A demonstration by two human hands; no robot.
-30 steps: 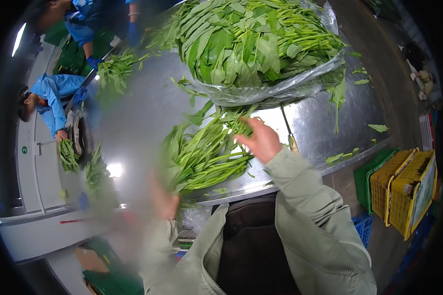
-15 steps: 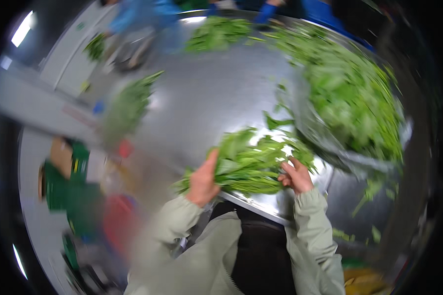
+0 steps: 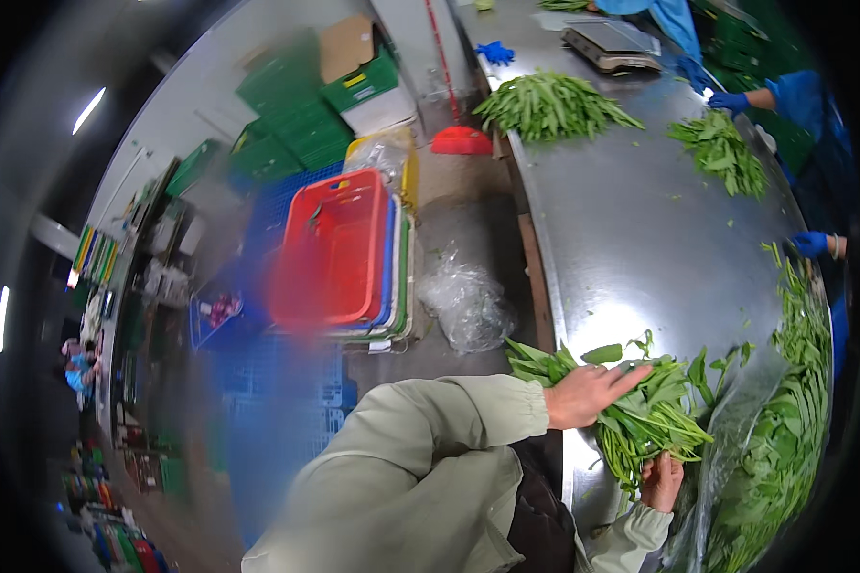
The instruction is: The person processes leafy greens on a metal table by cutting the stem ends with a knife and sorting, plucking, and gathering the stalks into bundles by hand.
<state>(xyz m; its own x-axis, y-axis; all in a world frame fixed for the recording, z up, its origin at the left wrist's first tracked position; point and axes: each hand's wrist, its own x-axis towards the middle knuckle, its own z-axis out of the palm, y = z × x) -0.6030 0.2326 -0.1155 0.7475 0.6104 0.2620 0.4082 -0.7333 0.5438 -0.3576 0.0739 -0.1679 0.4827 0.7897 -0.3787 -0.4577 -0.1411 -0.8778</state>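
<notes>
A bunch of leafy greens (image 3: 652, 417) lies at the near edge of the metal table (image 3: 640, 258), its leaves and thin stems spread. My left hand (image 3: 588, 394) is laid across the bunch from the left, its index finger stretched over the leaves and its other fingers partly hidden. At the stem side, my right hand (image 3: 661, 480) has its fingers curled against the stems. To its right, an open clear plastic bag (image 3: 736, 430) bulges around a large heap of the same greens (image 3: 784, 449).
Two more piles of greens, a near one (image 3: 559, 105) and a far one (image 3: 721, 153), lie on the table by a scale (image 3: 612, 46). Gloved co-workers' hands (image 3: 728, 102) reach in opposite. On the floor to the left stand a red crate (image 3: 339, 244), green crates (image 3: 291, 124) and crumpled plastic (image 3: 468, 301).
The view has swung left, bringing the crates and floor into fuller sight. My left hand has shifted onto the top of the bunch; my right hand stays at the stems.
</notes>
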